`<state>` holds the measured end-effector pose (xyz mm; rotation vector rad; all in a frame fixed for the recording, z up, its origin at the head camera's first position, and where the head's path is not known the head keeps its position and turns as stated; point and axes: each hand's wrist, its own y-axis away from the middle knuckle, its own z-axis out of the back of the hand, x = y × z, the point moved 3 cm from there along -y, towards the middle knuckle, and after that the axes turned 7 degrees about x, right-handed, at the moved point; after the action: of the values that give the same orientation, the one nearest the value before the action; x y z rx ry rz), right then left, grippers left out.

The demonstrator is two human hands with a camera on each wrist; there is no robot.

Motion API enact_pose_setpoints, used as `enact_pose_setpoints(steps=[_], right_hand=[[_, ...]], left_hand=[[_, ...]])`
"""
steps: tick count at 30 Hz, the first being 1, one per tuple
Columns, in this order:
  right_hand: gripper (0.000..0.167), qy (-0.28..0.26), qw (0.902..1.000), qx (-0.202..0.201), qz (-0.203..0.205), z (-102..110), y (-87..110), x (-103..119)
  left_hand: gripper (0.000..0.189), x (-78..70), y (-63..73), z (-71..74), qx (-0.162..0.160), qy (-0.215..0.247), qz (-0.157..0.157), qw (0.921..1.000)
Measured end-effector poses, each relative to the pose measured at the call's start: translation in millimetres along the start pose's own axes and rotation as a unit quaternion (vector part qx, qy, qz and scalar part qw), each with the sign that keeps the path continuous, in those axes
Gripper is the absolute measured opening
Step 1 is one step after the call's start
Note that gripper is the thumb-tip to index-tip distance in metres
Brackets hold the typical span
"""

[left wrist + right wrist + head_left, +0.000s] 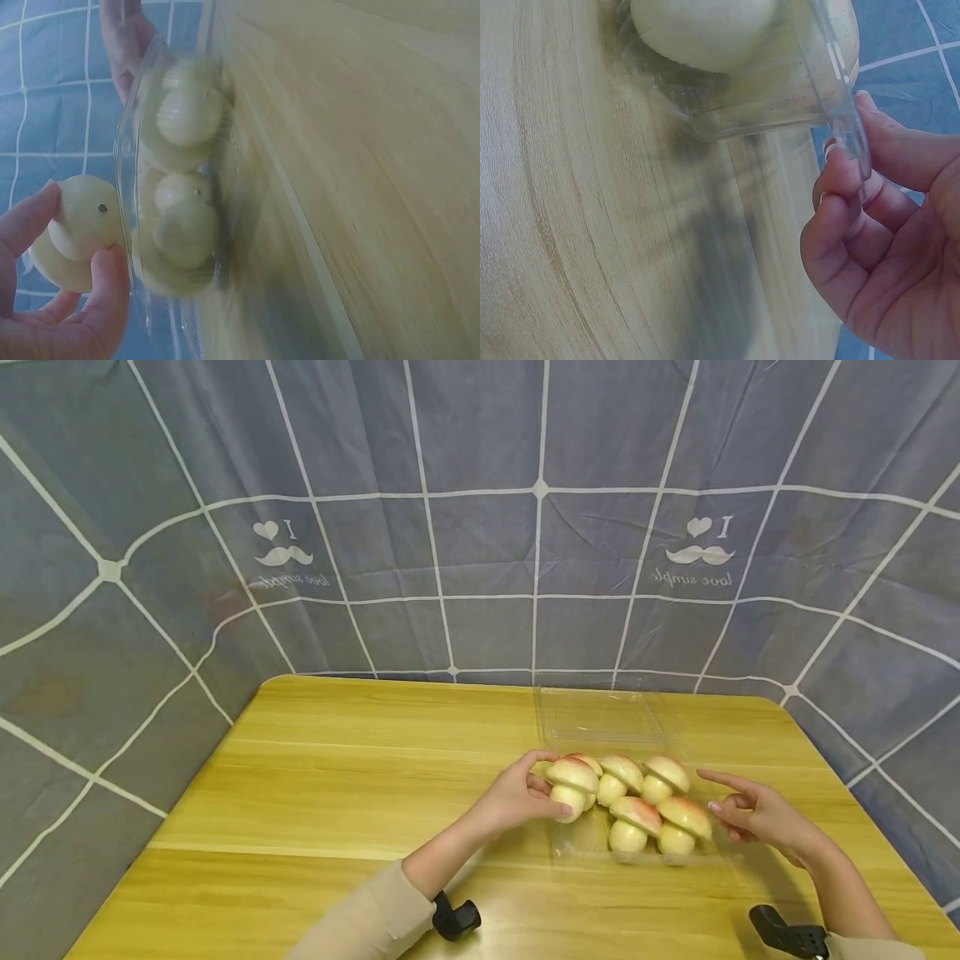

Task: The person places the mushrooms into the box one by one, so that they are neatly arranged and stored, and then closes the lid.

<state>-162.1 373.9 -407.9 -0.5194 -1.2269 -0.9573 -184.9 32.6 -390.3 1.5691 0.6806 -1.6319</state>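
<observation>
Clear plastic box (645, 852): sits on the wooden table (337, 793) near its right front, lid (600, 714) folded back flat behind it.
Contents: five mushroom-shaped buns (637, 822) with pink-tinted caps lie in the box, packed close.
Sixth bun (570, 785): at the box's left edge, outside or just over the rim; which of the two cannot be told.
Left hand (517, 797): thumb and fingers curled round the sixth bun, pinching it at cap and stem.
Right hand (757, 814): pinches the box's right rim between thumb and fingertips, other fingers loosely curled.
Step in hand, judged: one bun is being handled at the box edge while the box is steadied.
Method, grip: keep pressure light on the bun; it looks soft and could dent.
Method, box: hold the rim down firmly; the thin wall looks likely to flex or slide.
Method, path: pass the bun clear over the rim rather than dragging it across.
Head view only: count of buns, open lid, both hands together.
Left wrist view only: bun (79, 232) underside with a small dark dot, fingers (105, 296) wrapped beneath it, box wall (131, 225) just beside.
Right wrist view only: rim (840, 112) caught between fingertips (840, 176); the head view does not show this contact clearly.
</observation>
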Motion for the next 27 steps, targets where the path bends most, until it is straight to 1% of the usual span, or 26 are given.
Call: enact_pose_setpoints(steps=[3, 6, 11, 15, 18, 22, 27], right_hand=[[0.052, 0.0, 1.0, 0.003, 0.001, 0, 0.2, 0], [0.052, -0.001, 1.0, 0.004, 0.002, 0, 0.6, -1], [0.051, 0.003, 1.0, -0.002, 0.0, 0, 0.3, -2], [0.05, 0.005, 1.0, -0.003, 0.0, -1, -0.4, -2], [0.05, 0.002, 1.0, -0.003, 0.001, -1, -0.6, -2], [0.051, 0.001, 1.0, -0.006, 0.002, -1, -0.5, -3], [0.051, 0.002, 1.0, -0.007, 0.004, 0, -0.5, -3]], left_hand=[[0.067, -0.3, -1.4, -4.1, 0.004, -0.033, -0.005, 0.9994], [0.068, -1.2, -3.4, -9.0, 0.012, -0.071, -0.013, 0.9973], [0.067, -4.8, -6.7, -17.0, 0.018, -0.141, -0.023, 0.9896], [0.066, -5.9, -9.6, -19.9, 0.02, -0.173, -0.02, 0.9846], [0.067, -6.0, -10.5, -20.8, 0.025, -0.194, -0.025, 0.9804], [0.069, -6.3, -13.3, -23.2, 0.026, -0.231, -0.035, 0.972], [0.069, -5.5, -18.3, -27.2, 0.02, -0.284, -0.035, 0.9581]])
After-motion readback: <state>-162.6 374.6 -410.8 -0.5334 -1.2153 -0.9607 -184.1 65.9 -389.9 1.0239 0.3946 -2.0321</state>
